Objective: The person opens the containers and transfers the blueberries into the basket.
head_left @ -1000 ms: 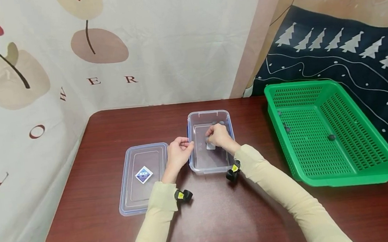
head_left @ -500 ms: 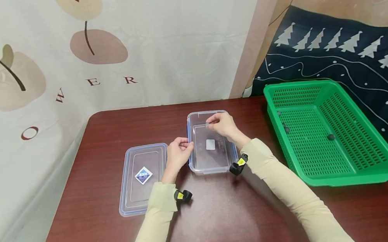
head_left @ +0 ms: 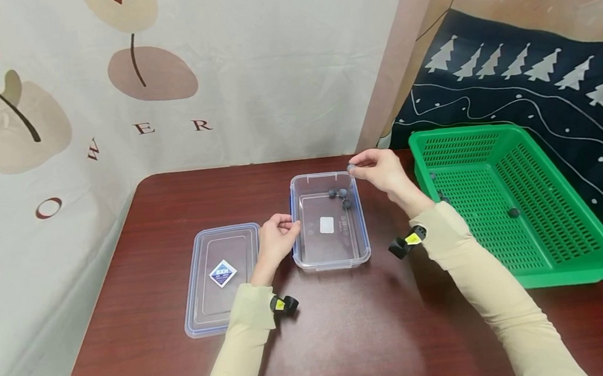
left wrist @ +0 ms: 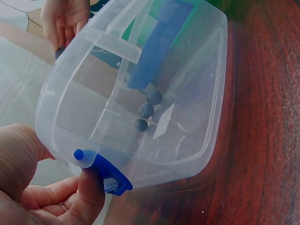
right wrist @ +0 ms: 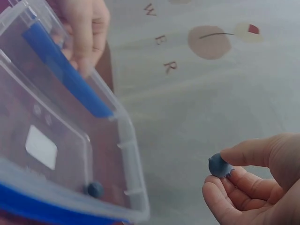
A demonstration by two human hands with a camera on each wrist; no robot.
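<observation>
A clear plastic container (head_left: 332, 262) stands mid-table with three dark blueberries (head_left: 337, 194) at its far end. My left hand (head_left: 279, 235) grips its left rim at the blue clasp (left wrist: 110, 176), thumb on the clasp. My right hand (head_left: 376, 168) hovers just past the container's far right corner and pinches one blueberry (head_left: 351, 168) between thumb and fingertips. The right wrist view shows that berry (right wrist: 219, 166) clear of the container (right wrist: 126, 154). In the left wrist view the three berries (left wrist: 146, 110) lie against the far wall.
The container's lid (head_left: 222, 274) lies flat on the table left of my left hand. A green perforated basket (head_left: 528, 278) with a few dark berries (head_left: 513, 212) sits at the table's right edge. A printed curtain hangs behind.
My right hand has lifted out of the container with a blueberry pinched and moved back and to the right. The left hand has stayed on the rim.
</observation>
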